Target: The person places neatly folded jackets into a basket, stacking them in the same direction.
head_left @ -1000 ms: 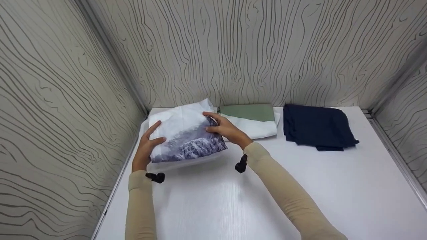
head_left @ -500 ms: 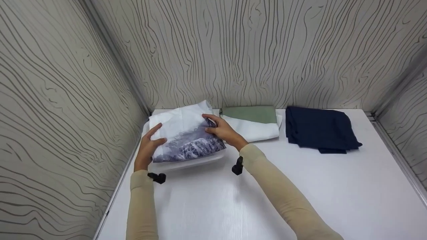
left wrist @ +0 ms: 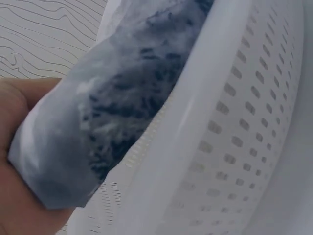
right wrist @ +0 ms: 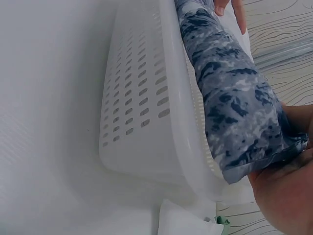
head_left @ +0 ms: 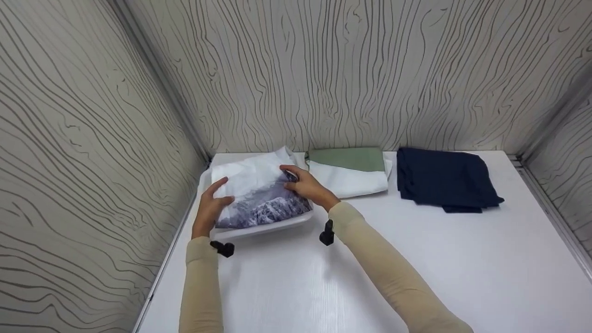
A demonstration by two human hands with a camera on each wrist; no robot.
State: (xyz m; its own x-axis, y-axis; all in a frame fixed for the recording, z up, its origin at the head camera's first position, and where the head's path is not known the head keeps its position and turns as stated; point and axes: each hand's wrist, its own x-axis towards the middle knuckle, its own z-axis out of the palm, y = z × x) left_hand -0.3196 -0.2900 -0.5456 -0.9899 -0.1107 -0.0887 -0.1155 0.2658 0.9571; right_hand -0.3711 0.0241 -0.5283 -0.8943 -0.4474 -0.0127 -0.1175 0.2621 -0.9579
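Note:
A folded white garment with a grey-blue mountain print [head_left: 259,194] lies over the mouth of a white plastic basket [head_left: 266,226]. My left hand [head_left: 209,210] grips its left edge, thumb on top. At the opposite side my right hand [head_left: 312,187] holds the right edge between thumb and fingers. Seen from the left wrist, the printed fold [left wrist: 127,88] sits just inside the thick rim [left wrist: 195,93], above the slotted wall. From the right wrist, the front edge of the garment [right wrist: 234,98] runs along the rim. The basket's floor is hidden.
Right of the basket lies a folded green and white garment [head_left: 347,173] against the back wall. A folded navy garment [head_left: 444,178] is farther right on the white table [head_left: 296,282]. Wood-patterned panels [head_left: 351,69] close off the back and sides.
Both hands have lowered the printed garment toward the basket, so more of the front rim shows. Their hold on it is unchanged, and the other garments lie as before.

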